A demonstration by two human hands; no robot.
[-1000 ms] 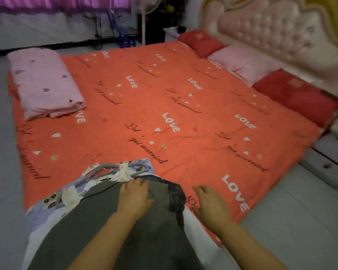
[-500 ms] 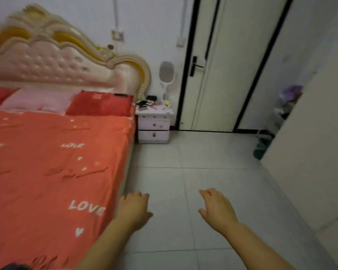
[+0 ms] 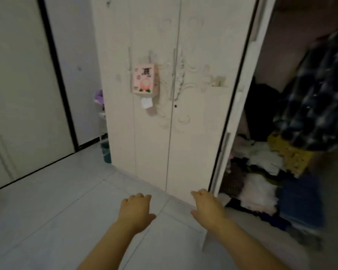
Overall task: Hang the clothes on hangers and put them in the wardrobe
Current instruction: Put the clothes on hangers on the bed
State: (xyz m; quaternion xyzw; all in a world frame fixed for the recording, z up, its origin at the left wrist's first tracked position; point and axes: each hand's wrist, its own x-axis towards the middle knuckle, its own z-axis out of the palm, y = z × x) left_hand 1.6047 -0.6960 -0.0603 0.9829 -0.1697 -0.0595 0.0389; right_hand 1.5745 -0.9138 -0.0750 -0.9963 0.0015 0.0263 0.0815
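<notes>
A pink tissue box [image 3: 145, 78] hangs on the closed white doors of the wardrobe [image 3: 193, 133]. It carries a dark character too blurred to read above a picture of a peach, and a white tissue [image 3: 146, 103] pokes out below. On the right the wardrobe stands open: a dark checked garment [image 3: 316, 98] hangs there over a yellow piece [image 3: 289, 156], and a heap of clothes [image 3: 261, 184] fills the bottom. The left hand [image 3: 137, 209] and right hand [image 3: 207, 207] reach forward over the tiled floor [image 3: 47, 221], palms down, each grip wide and holding nothing. The right hand is near the edge of the open section. Far left, a teal bin [image 3: 106, 152] stands beside the wardrobe, next to a black-framed door [image 3: 23, 94].
</notes>
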